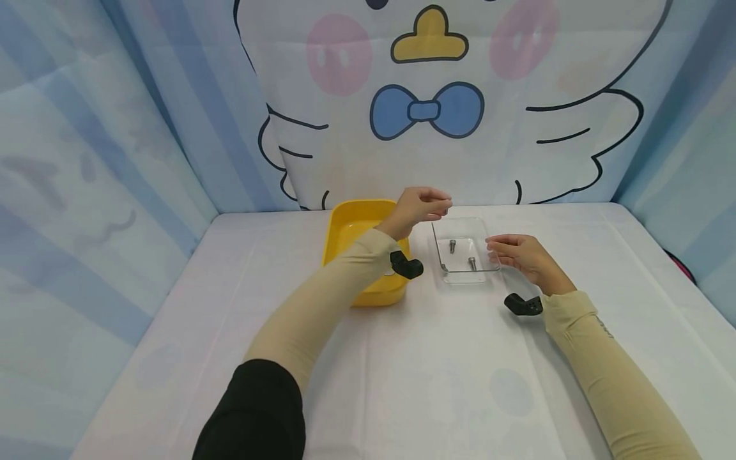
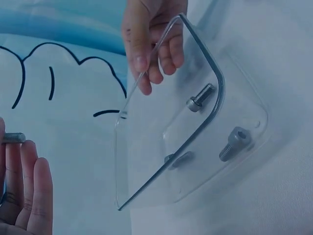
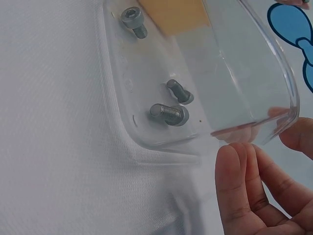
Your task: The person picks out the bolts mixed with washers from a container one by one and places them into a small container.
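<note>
**Left hand lifts a bolt above the clear tray while the right steadies its edge**

The person's left hand (image 1: pixel 415 206) is raised above the far left corner of a clear, square plastic tray (image 1: pixel 486 228) that sits on the white cloth-covered table (image 1: pixel 460 383). Its fingertips are drawn together on a small silver metal bolt (image 2: pixel 13 138); the left wrist view shows the threaded end of that bolt sticking out past the fingers (image 2: pixel 29 196), which lie side by side and nearly straight below it. The bolt is in the air, well above the table and apart from the tray.

The right hand (image 1: pixel 520 255) rests at the right side of the tray. In the right wrist view its fingers (image 3: pixel 239 186) lie close together and touch the rim of the tray's near wall, and the left wrist view shows the thumb on the outer side of that wall with the fingers on the inner side, so the wall is lightly pinched between them.

Three more silver bolts lie loose on the tray's floor: one with a socket head (image 2: pixel 234 143), one near the middle (image 2: pixel 200 97), and a third (image 2: pixel 177 158) seen blurred through the wall.

A yellow, square plastic tub (image 1: pixel 351 220) stands just left of the tray, partly covered by the left forearm. A backdrop (image 1: pixel 460 108) printed with a cartoon figure and blue bow stands behind the table.
</note>
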The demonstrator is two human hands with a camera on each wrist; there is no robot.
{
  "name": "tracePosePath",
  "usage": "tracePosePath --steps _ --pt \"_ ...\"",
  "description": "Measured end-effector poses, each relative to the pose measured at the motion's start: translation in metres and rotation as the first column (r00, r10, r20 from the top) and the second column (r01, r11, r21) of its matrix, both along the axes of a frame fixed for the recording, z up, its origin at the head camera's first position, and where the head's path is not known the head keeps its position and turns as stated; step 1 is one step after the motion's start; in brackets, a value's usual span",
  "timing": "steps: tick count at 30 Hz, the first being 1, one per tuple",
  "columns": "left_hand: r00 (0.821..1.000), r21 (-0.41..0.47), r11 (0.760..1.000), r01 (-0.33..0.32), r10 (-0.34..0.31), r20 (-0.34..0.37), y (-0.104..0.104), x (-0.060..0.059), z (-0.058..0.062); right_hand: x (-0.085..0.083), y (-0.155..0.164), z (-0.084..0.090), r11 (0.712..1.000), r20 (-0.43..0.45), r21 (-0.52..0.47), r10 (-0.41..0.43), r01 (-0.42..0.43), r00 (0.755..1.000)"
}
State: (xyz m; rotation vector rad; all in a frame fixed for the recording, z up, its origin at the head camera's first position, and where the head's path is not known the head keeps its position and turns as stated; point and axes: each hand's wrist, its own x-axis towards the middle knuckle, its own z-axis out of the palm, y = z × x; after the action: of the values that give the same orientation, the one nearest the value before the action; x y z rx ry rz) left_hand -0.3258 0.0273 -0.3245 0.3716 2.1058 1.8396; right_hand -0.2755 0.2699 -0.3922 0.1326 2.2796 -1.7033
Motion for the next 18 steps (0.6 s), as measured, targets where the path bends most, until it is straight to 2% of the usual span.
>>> tracePosePath --steps 18 --pt "0.994 -0.044 0.997 -0.063 0.067 0.089 0.024 0.0 -0.027 -0.001 0.0 -0.001 1.0 0.001 0.004 -0.004 0.004 1.0"
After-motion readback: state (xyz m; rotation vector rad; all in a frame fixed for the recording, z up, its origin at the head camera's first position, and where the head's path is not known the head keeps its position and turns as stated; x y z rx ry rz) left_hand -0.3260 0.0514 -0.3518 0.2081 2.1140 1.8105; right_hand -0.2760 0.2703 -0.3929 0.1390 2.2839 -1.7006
